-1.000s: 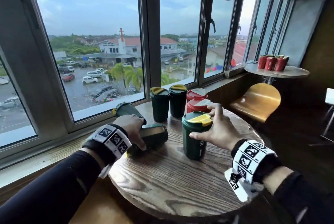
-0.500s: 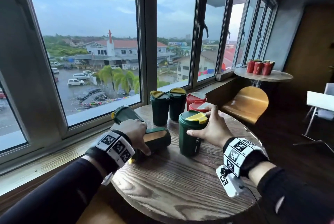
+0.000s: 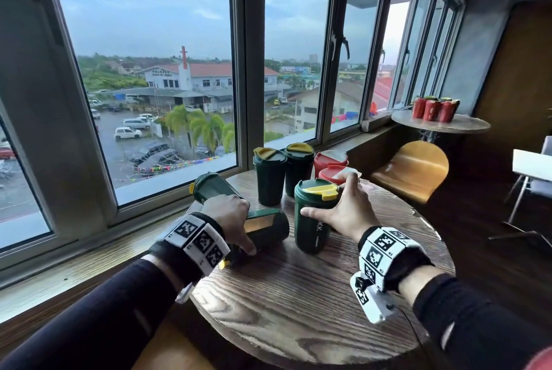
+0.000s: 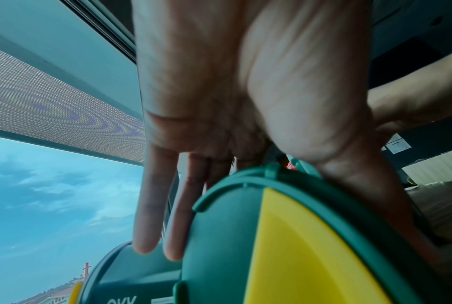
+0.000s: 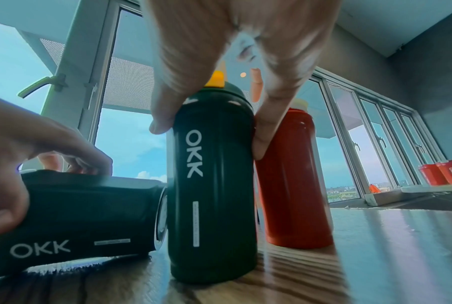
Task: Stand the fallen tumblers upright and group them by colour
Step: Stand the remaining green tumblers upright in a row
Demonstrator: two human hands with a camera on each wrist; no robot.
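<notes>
On the round wooden table [image 3: 298, 295] my left hand [image 3: 239, 220] grips a fallen green tumbler [image 3: 265, 226] lying on its side; its yellow-flapped lid [image 4: 297, 246] fills the left wrist view. A second fallen green tumbler [image 3: 212, 187] lies just behind it, by the window. My right hand [image 3: 328, 196] holds an upright green tumbler [image 3: 312, 220] near its top, with the thumb on the left and a finger on the right [image 5: 212, 185]. Two more green tumblers [image 3: 270, 178] stand upright behind, with two red tumblers [image 3: 330, 160] to their right.
The window sill [image 3: 179, 190] runs close along the table's far left edge. A yellow chair [image 3: 412, 169] stands behind the table on the right. Farther back is another round table [image 3: 466, 127] with several red tumblers [image 3: 433, 108]. A white table [image 3: 534, 163] stands at the far right.
Both hands keep their holds. The upright green tumbler in my right hand has come slightly closer to the standing tumblers. The head view has shifted a little.
</notes>
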